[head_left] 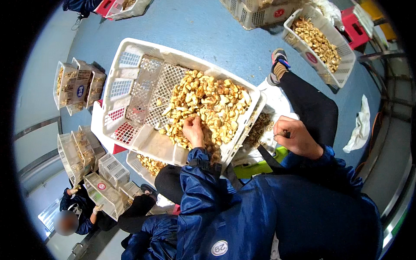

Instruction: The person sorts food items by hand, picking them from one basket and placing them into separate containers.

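A large white plastic crate [167, 54] is tilted before me, with yellow-brown mushrooms [212, 97] heaped across its right part. My left hand [193, 131] reaches over the near side into the heap, its fingers drawn together on a mushroom; the fingertips are partly hidden. Outside the crate, at its right, my right hand [299, 138] is closed in a fist round a small dark-handled tool [284, 133]. The far end of that tool cannot be made out. Below the fist, dark brown trimmings [258, 130] lie on white sheeting [277, 102].
Another crate of mushrooms [318, 43] stands at far right, by a red stool [355, 28]. Stacked crates [78, 86] line the left side. At lower left a co-worker [78, 208] handles crates. A white cloth [359, 125] lies on the blue floor [190, 26].
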`<state>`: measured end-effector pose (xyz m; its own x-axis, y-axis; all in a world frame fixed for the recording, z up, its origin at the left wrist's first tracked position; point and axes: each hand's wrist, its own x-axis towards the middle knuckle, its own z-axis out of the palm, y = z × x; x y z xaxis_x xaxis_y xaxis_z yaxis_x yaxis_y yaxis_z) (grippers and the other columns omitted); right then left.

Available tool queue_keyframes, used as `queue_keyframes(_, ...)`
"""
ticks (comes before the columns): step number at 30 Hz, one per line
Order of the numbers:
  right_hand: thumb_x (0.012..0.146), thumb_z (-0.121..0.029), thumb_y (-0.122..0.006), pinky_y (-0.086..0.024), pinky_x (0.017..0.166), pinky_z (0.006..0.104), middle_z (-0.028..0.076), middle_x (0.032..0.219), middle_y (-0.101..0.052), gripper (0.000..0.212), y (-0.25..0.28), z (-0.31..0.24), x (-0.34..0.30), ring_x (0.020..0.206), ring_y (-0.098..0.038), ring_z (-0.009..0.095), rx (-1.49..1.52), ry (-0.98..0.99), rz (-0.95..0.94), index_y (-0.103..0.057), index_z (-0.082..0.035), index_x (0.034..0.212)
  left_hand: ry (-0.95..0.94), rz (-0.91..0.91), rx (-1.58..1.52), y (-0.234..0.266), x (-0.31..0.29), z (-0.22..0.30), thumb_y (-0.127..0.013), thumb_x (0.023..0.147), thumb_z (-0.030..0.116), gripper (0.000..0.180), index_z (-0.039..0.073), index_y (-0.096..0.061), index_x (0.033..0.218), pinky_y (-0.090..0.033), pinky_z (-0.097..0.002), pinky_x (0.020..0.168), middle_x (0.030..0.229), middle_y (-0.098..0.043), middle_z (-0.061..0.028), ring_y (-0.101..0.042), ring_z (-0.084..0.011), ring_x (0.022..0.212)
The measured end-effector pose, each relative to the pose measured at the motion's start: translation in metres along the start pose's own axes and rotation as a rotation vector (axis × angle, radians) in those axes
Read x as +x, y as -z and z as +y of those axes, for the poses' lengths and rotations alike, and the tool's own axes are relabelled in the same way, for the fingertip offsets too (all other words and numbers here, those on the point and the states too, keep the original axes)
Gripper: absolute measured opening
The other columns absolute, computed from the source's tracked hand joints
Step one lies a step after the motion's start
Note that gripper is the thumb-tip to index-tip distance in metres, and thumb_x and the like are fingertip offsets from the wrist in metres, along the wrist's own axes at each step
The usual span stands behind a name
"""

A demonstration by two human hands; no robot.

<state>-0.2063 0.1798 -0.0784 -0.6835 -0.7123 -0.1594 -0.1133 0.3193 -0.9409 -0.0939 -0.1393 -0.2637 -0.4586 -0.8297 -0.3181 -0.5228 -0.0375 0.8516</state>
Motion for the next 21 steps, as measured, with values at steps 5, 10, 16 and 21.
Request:
queue_keyframes(5,0.073,0.001,-0.06,-0.036,0.056,0.0338,0.008,0.067,-0.045,0.016,-0.005,0.007,0.005,0.061,-0.046,0.021,0.055,-0.031,0.003,-0.045,-0.003,0.07,-0.075,0.013,0.091,-0.016,-0.013,0.026,-0.07,0.081,0.011,0.017,-0.001,-0.068,0.094,-0.041,-0.0256,0.056,0.066,-0.058,-0.0012,-0.047,-0.0088,0.06)
queue_keyframes(10,0.073,-0.001,-0.061,-0.036,0.056,0.0338,0.008,0.067,-0.045,0.016,-0.01,0.006,0.005,0.061,-0.047,0.023,0.049,-0.039,-0.033,-0.046,-0.003,0.07,-0.135,0.034,0.231,-0.008,-0.007,0.025,-0.068,0.079,0.009,0.015,-0.002,-0.069,0.09,-0.041,-0.0286,0.053,0.063,-0.06,-0.0076,-0.049,-0.0113,0.056)
queue_keyframes(16,0.073,-0.003,-0.063,-0.038,0.056,0.0351,0.009,0.067,-0.046,0.015,-0.009,-0.006,0.004,0.061,-0.049,0.025,-0.002,-0.014,-0.028,-0.049,-0.002,0.069,-0.068,-0.054,-0.269,0.019,0.0,0.019,-0.065,0.077,-0.001,0.01,-0.003,-0.068,0.085,-0.041,-0.0202,0.056,0.07,-0.063,-0.0021,-0.052,-0.0069,0.061)
queue_keyframes(21,0.075,0.001,-0.062,-0.044,0.072,0.0294,0.009,0.082,-0.058,0.02,-0.012,-0.031,0.01,0.078,-0.057,0.018,-0.05,-0.012,-0.035,-0.044,-0.001,0.067,0.088,-0.125,-0.644,0.058,-0.029,0.093,-0.063,0.085,0.001,0.016,0.003,-0.061,0.101,-0.05,-0.0218,0.073,0.101,-0.066,-0.0075,-0.062,-0.0114,0.087)
